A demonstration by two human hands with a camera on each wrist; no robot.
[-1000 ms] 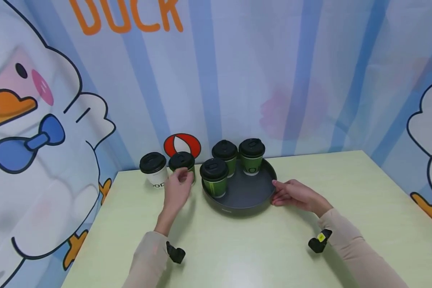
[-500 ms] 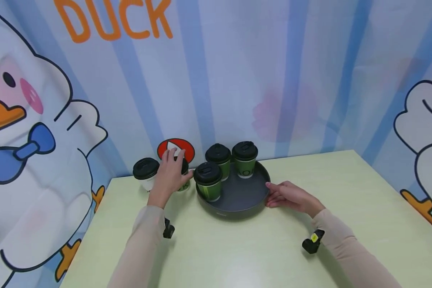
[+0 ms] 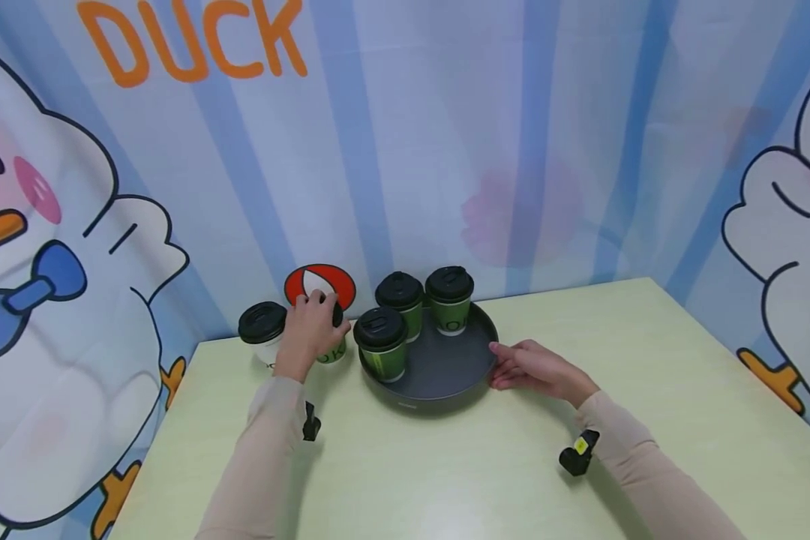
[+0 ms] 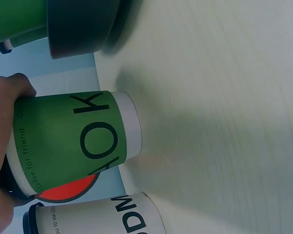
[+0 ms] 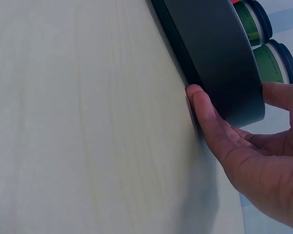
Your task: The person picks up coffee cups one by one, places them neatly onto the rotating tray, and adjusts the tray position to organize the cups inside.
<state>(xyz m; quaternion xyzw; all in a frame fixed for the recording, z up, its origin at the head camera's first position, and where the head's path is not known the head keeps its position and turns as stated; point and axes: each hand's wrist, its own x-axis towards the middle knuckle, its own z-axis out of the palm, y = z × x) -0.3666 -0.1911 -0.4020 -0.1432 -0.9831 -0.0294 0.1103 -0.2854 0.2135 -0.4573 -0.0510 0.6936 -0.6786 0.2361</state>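
My left hand [image 3: 305, 335] grips a green paper cup [image 3: 333, 352] with a black lid from above, thumb on one side and fingers around the lid. "OK" lettering shows on that cup's green sleeve [image 4: 70, 139] in the left wrist view; whether its base touches the table I cannot tell. Right of it is a round dark grey pan [image 3: 448, 369] holding three lidded green cups: front left [image 3: 386, 364], back left [image 3: 412, 321] and back right [image 3: 451, 316]. At the pan's right side my right hand [image 3: 538, 370] pinches the wall, thumb at the rim and fingers low.
A white paper cup [image 3: 267, 352] with a black lid stands just left of the gripped cup. The pale table [image 3: 405, 480] ends at a printed duck curtain [image 3: 432, 150] right behind the cups.
My left hand first hovered in front of the green cup, then spread over it, and now grips its top. The right hand stays on the pan. The head view has shifted slightly.
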